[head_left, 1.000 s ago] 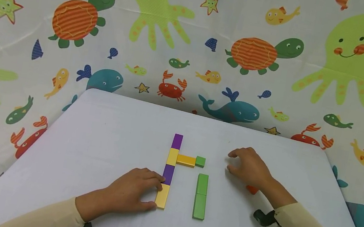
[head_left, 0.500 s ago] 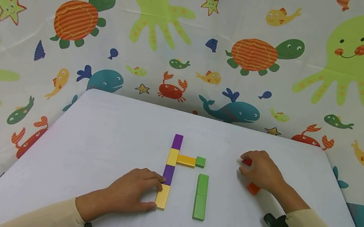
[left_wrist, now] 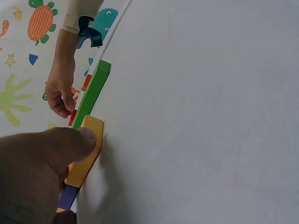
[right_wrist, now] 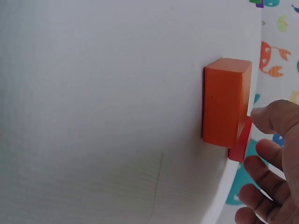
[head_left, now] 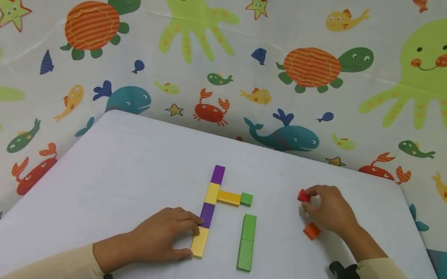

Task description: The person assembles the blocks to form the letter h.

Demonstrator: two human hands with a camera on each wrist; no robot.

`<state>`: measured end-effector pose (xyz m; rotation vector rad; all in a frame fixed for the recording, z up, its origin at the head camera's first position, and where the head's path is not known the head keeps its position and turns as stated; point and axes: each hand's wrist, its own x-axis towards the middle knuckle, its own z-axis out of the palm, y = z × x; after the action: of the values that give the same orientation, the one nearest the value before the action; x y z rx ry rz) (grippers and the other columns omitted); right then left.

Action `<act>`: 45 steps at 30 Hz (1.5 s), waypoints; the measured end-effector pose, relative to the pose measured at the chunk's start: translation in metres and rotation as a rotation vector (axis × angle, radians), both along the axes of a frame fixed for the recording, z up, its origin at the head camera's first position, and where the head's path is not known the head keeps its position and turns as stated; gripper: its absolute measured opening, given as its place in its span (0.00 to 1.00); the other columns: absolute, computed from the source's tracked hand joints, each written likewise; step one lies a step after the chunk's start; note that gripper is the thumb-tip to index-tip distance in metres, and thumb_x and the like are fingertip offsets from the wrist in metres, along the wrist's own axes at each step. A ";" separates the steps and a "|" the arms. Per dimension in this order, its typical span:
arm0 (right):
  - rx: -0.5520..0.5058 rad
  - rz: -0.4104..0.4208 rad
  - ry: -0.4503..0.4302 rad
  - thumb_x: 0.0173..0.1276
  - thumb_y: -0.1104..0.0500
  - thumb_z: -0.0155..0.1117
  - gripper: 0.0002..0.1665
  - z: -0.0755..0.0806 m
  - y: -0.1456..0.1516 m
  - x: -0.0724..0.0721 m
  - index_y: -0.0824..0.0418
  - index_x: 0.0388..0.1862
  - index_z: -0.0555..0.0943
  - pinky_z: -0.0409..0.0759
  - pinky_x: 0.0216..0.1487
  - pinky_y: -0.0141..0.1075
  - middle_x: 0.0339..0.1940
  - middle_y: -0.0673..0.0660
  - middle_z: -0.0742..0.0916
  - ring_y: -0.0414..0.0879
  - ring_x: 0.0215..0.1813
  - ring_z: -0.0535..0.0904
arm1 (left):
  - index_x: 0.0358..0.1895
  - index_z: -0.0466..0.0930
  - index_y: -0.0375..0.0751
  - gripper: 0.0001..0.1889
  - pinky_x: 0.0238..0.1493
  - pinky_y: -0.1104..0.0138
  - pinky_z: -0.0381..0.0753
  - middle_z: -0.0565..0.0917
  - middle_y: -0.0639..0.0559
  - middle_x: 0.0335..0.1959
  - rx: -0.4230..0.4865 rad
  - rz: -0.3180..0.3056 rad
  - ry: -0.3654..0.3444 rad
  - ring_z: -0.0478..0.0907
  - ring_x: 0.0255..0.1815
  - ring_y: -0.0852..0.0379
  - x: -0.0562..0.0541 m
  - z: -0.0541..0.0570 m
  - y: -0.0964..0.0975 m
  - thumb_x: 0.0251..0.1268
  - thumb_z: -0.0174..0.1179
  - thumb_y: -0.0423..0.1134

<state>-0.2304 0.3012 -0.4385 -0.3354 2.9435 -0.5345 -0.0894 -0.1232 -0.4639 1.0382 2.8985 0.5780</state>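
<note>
My left hand [head_left: 163, 235] rests beside the row of blocks, its fingers relaxed. A fingertip touches near the seam of a purple block [head_left: 206, 213] and a yellow block [head_left: 199, 243]; the thumb touches the yellow block's near end. Over on the right side, my right hand [head_left: 331, 211] pinches a small red block [head_left: 304, 195] between thumb and index finger. An orange block [right_wrist: 224, 102] lies just below that hand, apart from it. The right wrist view shows the red block partly hidden behind the orange one.
Farther up the row are a second yellow block [head_left: 212, 193] and a purple block [head_left: 218, 174]. A yellow-orange block [head_left: 229, 198] branches right to a small green cube [head_left: 246, 199]. Two green blocks [head_left: 247, 242] lie end to end. A sea-animal curtain [head_left: 223, 36] hangs behind the table.
My right hand has moved right and drawn back, bringing the red block into sight at its fingertips and uncovering more of the orange block. My left hand has stayed in place.
</note>
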 end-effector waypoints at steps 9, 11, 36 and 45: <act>0.017 -0.024 -0.018 0.66 0.49 0.74 0.28 -0.001 0.000 -0.005 0.63 0.59 0.82 0.85 0.45 0.52 0.52 0.63 0.83 0.62 0.57 0.73 | 0.49 0.83 0.53 0.18 0.61 0.54 0.77 0.81 0.60 0.62 -0.001 0.000 0.003 0.77 0.60 0.58 0.000 0.001 0.000 0.59 0.74 0.52; 0.023 -0.030 -0.023 0.66 0.48 0.74 0.28 -0.002 -0.001 -0.007 0.63 0.58 0.82 0.85 0.43 0.50 0.51 0.62 0.84 0.61 0.55 0.74 | 0.49 0.83 0.53 0.18 0.61 0.54 0.77 0.81 0.60 0.62 -0.003 0.000 0.001 0.77 0.60 0.58 0.000 0.001 0.000 0.59 0.74 0.53; 0.046 -0.065 -0.087 0.66 0.49 0.74 0.28 0.000 -0.009 -0.012 0.63 0.57 0.79 0.85 0.39 0.45 0.48 0.63 0.85 0.58 0.48 0.79 | 0.49 0.82 0.54 0.20 0.62 0.54 0.77 0.81 0.60 0.62 -0.007 -0.002 0.013 0.77 0.61 0.57 0.000 0.000 0.000 0.57 0.75 0.54; 0.025 -0.032 -0.074 0.65 0.55 0.72 0.23 0.001 -0.007 -0.009 0.63 0.56 0.81 0.84 0.42 0.48 0.49 0.61 0.85 0.58 0.50 0.76 | 0.49 0.83 0.54 0.20 0.62 0.55 0.77 0.81 0.60 0.62 -0.020 0.005 -0.003 0.77 0.61 0.57 0.000 0.003 0.001 0.56 0.75 0.54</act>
<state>-0.2399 0.2938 -0.4377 -0.2605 2.8862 -0.5028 -0.0893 -0.1220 -0.4614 1.0275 2.8987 0.5493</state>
